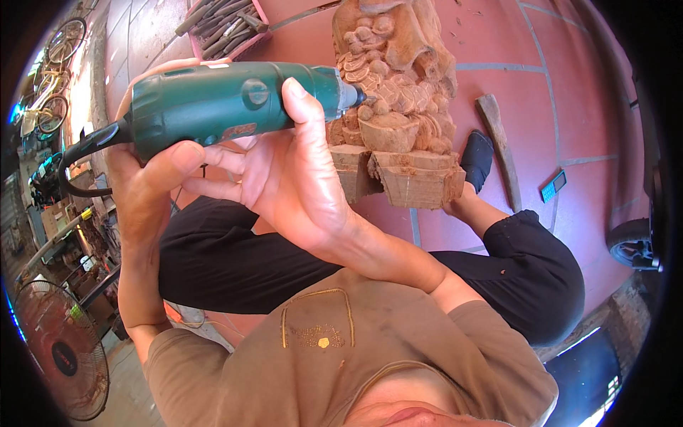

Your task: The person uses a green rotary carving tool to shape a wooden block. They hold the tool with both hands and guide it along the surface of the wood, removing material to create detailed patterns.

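A green electric die grinder (206, 107) lies across both my hands, its grey nose and small dark bit pointing right. My left hand (147, 186) is closed around its rear end, thumb underneath and fingers mostly hidden behind the body, near the black cord. Toward the front, my right hand (302, 178) grips the tool with its thumb pressed on the casing; its other fingers reach back under it. The bit is at the edge of a reddish-brown wood carving (388, 133) covered in rounded lumps and coin-like discs; whether they touch, I cannot tell.
A pink tray (264, 14) of carving tools (222, 28) is at the top. Right of the carving lie a wooden stick (500, 149) and a blue keypad phone (553, 186) on red floor tiles. A fan (64, 356) stands lower left, bicycles (58, 78) upper left.
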The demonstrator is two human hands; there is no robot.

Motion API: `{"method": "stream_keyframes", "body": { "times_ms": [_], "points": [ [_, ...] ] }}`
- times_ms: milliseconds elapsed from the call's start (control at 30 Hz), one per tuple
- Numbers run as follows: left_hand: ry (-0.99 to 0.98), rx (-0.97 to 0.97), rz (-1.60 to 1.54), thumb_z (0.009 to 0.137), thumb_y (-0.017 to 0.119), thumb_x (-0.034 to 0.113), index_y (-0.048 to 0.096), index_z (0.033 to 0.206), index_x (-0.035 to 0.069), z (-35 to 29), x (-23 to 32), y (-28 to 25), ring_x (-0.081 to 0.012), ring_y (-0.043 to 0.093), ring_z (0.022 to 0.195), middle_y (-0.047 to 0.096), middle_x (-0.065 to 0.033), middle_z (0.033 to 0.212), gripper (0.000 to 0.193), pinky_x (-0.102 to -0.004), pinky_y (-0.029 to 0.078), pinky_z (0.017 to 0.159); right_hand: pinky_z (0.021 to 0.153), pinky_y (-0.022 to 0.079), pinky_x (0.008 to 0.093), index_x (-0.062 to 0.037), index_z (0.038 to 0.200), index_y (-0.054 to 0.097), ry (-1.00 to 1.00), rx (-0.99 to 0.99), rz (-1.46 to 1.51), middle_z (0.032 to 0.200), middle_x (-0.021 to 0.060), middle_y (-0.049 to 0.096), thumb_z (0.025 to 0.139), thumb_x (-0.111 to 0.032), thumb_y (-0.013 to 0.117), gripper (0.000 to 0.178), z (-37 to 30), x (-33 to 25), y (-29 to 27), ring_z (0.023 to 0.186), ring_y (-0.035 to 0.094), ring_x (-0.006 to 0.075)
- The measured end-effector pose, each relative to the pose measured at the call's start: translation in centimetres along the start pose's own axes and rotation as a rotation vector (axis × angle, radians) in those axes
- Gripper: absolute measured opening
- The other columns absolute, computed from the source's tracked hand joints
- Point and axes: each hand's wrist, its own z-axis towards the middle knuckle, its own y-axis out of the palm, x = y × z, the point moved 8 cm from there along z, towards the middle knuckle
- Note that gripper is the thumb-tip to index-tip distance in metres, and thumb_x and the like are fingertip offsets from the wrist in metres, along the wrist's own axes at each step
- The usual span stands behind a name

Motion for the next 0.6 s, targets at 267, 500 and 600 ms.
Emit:
{"method": "stream_keyframes", "body": {
  "times_ms": [267, 500, 600],
  "points": [
    [0.017, -0.061, 0.013, 0.07, 0.079, 0.025, 0.052, 0.129, -0.004, 0.1, -0.01, -0.13, -0.0194, 0.061, 0.108, 0.063, -0.0156, 0.122, 0.071, -0.0319, 0.048, 0.095, 0.101, 0.043, 0.0549, -0.014, 0.138, 0.042, -0.013, 0.013, 0.002, 0.131, 0.0114, 0.056, 0.094, -0.062, 0.047, 0.066, -0.08, -0.17, -0.07, 0.116, 0.06, 0.0316],
    [0.022, -0.088, -0.001, 0.073, 0.078, 0.023, 0.051, 0.13, -0.005, 0.38, 0.28, 0.63, -0.0198, 0.062, 0.108, 0.063, -0.0158, 0.122, 0.069, -0.0322, 0.048, 0.096, 0.1, 0.043, 0.0553, -0.0133, 0.136, 0.045, -0.025, 0.058, -0.008, 0.13, 0.0109, 0.057, 0.093, -0.063, 0.048, 0.066, -0.21, -0.44, -0.23, 0.116, 0.059, 0.0318],
    [0.02, -0.098, 0.021, 0.073, 0.079, 0.023, 0.051, 0.129, -0.004, 0.37, 0.28, 0.59, -0.0196, 0.062, 0.108, 0.063, -0.0158, 0.121, 0.069, -0.032, 0.048, 0.096, 0.1, 0.044, 0.055, -0.0123, 0.135, 0.046, -0.03, 0.066, -0.009, 0.128, 0.0108, 0.057, 0.092, -0.064, 0.049, 0.067, -0.22, -0.47, -0.26, 0.115, 0.06, 0.0317]
  ]
}}
